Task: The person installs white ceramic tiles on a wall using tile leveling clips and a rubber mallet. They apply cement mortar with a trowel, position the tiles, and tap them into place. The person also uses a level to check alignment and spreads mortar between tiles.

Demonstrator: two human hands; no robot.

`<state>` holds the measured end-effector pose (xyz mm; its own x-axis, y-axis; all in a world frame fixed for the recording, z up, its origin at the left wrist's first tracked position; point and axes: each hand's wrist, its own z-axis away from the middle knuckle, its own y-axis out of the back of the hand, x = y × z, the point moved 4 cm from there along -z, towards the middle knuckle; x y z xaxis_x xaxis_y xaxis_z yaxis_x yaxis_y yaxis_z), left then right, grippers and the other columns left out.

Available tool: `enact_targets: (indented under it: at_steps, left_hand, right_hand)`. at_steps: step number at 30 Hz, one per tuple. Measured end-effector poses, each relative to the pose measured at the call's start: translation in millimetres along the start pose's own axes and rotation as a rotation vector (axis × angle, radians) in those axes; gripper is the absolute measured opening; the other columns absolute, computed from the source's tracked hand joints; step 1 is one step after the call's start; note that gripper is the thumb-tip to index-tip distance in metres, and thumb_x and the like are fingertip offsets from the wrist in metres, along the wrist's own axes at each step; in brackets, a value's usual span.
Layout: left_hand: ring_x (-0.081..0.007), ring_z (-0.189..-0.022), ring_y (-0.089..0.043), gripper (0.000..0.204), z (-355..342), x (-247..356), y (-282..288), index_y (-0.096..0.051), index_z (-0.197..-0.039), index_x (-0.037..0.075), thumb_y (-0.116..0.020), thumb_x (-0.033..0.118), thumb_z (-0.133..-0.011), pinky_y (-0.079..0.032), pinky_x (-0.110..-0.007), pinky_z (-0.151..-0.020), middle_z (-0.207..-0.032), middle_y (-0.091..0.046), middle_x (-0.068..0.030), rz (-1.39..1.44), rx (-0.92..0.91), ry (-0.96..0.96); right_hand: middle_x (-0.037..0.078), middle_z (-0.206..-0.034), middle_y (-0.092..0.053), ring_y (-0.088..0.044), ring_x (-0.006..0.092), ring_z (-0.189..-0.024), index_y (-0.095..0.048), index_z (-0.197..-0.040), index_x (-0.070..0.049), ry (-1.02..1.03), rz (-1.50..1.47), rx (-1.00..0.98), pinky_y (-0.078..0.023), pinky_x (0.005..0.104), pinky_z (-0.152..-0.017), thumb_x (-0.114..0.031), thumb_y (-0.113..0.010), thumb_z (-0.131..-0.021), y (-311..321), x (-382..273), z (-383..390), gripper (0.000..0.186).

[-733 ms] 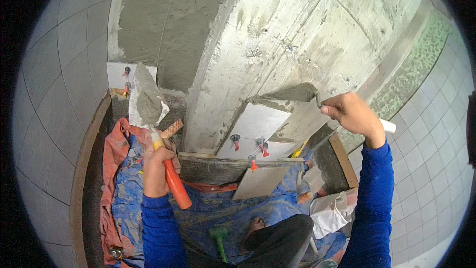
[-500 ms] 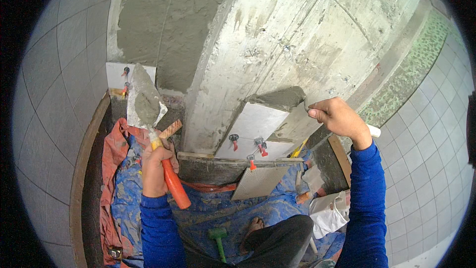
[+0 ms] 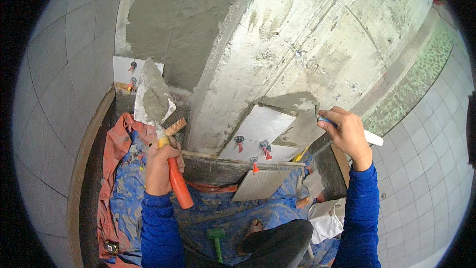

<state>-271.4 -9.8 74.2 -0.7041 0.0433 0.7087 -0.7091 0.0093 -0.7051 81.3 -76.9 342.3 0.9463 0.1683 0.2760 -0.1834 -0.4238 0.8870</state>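
My left hand (image 3: 159, 166) grips the orange handle of a pointed trowel (image 3: 154, 100), blade up and loaded with grey mortar. My right hand (image 3: 347, 134) holds a flat trowel (image 3: 297, 119) by its blue and white handle, its mortar-smeared blade pressed against the bare concrete column (image 3: 307, 39) just above a white wall tile (image 3: 260, 131). Red spacer clips (image 3: 240, 142) stick out of the joints between the tiles at the column's foot.
Fresh grey render (image 3: 183, 15) covers the wall left of the column. A loose tile (image 3: 260, 183) leans against a dark board. A blue and orange tarp (image 3: 124, 193) covers the floor, with a green mallet (image 3: 216, 238) near my foot. White tiled walls (image 3: 54, 94) curve around.
My right hand has drawn the flat trowel down and to the left along the column, spreading mortar above the white tile. The left hand has stayed almost still.
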Motion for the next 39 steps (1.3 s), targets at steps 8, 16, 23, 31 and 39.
enact_targets:
  at_steps: [8, 16, 23, 31, 39]
  left_hand:
    - [-0.0142, -0.052, -0.056, 0.019, -1.3, -4.9, -2.9, -0.053, -0.101, 0.006, -0.058, 0.001, -0.083, -0.048, -0.029, -0.046, -0.082, -0.058, -0.0054, 0.035, -0.022, 0.019]
    - [-0.0148, -0.052, -0.055, 0.018, -3.8, -7.6, -3.3, -0.053, -0.099, 0.006, -0.058, 0.001, -0.083, -0.048, -0.030, -0.046, -0.079, -0.058, -0.0052, 0.003, -0.010, 0.013]
    - [-0.0154, -0.052, -0.056, 0.016, -3.0, -9.0, -8.6, -0.053, -0.098, 0.006, -0.057, 0.001, -0.083, -0.047, -0.030, -0.046, -0.079, -0.058, -0.0057, -0.004, -0.022, 0.020]
    - [-0.0152, -0.052, -0.055, 0.015, -2.0, -11.4, -11.3, -0.052, -0.097, 0.007, -0.056, 0.001, -0.083, -0.047, -0.030, -0.045, -0.081, -0.058, -0.0054, -0.037, -0.048, 0.023]
    - [-0.0140, -0.053, -0.053, 0.017, 1.0, -12.6, -14.8, -0.053, -0.098, 0.009, -0.056, 0.001, -0.083, -0.046, -0.028, -0.046, -0.082, -0.058, -0.0044, -0.024, -0.042, 0.040]
  right_hand:
    - [0.010, -0.086, -0.068, -0.068, 0.0350, -0.080, -0.079, -0.108, -0.010, 0.024, 0.130, 0.076, -0.054, 0.0449, -0.070, -0.024, -0.079, -0.086, 14.3, -6.4, 9.2, 0.026]
    - [0.010, -0.086, -0.067, -0.066, 0.0332, -0.081, -0.078, -0.107, -0.009, 0.135, 0.129, 0.196, -0.053, 0.0434, -0.070, -0.021, -0.080, -0.084, 3.7, -15.5, 6.8, 0.026]
    - [0.007, -0.088, -0.066, -0.066, 0.0294, -0.084, -0.078, -0.108, -0.013, 0.174, 0.187, 0.251, -0.053, 0.0422, -0.073, -0.021, -0.080, -0.081, -5.0, -16.0, 7.5, 0.028]
    - [0.007, -0.088, -0.066, -0.065, 0.0300, -0.084, -0.078, -0.109, -0.011, 0.083, 0.286, 0.220, -0.052, 0.0421, -0.073, -0.016, -0.082, -0.077, 1.8, -13.2, 24.8, 0.032]
    - [0.007, -0.090, -0.067, -0.065, 0.0301, -0.085, -0.078, -0.108, -0.012, 0.118, 0.223, 0.238, -0.052, 0.0427, -0.075, -0.019, -0.082, -0.079, -3.5, -9.2, 16.9, 0.031]
